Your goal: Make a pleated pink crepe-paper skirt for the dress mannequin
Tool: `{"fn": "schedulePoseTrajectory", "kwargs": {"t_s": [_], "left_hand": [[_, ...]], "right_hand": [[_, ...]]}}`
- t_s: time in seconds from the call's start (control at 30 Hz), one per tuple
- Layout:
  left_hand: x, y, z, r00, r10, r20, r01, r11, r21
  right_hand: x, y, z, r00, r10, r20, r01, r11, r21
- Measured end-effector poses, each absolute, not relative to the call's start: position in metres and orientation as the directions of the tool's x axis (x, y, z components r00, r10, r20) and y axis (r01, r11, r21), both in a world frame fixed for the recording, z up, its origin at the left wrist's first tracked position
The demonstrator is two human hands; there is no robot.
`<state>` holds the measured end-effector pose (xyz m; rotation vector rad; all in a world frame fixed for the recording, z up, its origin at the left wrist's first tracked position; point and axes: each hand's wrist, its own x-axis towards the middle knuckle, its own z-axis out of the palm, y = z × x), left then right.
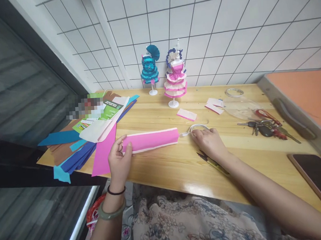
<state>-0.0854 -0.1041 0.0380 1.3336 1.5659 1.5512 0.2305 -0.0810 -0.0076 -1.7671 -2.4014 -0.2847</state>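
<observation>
My left hand (119, 157) pinches the left end of a pink paper strip (153, 140) with white long edges, thumb on top and fingers behind. The strip stretches to the right just over the table. By its right end, my right hand (208, 142) has its fingers closed at a thin whitish ring that looks like a tape roll (196, 127); a pale loose end points from the roll toward the strip. Under my right forearm lies a dark-bladed cutting tool with yellow handles (213, 164), partly hidden.
Coloured paper strips (78, 157) and packaging (108, 110) pile at the left. Dress figures in teal (149, 70) and pink (175, 79) stand by the wall. Small paper pieces (186, 114), another ring (234, 92), keys (266, 130) and a phone (316, 179) lie to the right.
</observation>
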Motion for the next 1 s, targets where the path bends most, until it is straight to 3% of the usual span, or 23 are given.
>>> {"fn": "schedulePoseTrajectory", "kwargs": {"t_s": [0.2,0.4,0.77,0.9,1.0], "left_hand": [[-0.098,-0.104,0.003,-0.368,0.926,0.088,0.127,-0.044,0.991],[-0.102,-0.102,-0.01,-0.344,0.937,0.064,0.106,-0.029,0.994],[-0.104,-0.097,-0.022,-0.233,0.972,-0.032,0.01,0.035,0.999],[-0.105,-0.097,-0.019,-0.195,0.976,-0.092,-0.052,0.084,0.995],[-0.104,-0.096,-0.015,-0.16,0.977,-0.138,-0.105,0.122,0.987]], "right_hand": [[0.239,-0.065,-0.011,-0.275,0.939,0.205,0.961,0.268,0.065],[0.243,-0.065,-0.014,-0.198,0.957,0.213,0.98,0.192,0.047],[0.255,-0.103,0.009,-0.215,0.956,0.201,0.963,0.241,-0.118],[0.253,-0.146,0.015,-0.328,0.941,0.084,0.935,0.336,-0.116],[0.246,-0.17,0.005,-0.292,0.947,0.13,0.953,0.3,-0.041]]}}
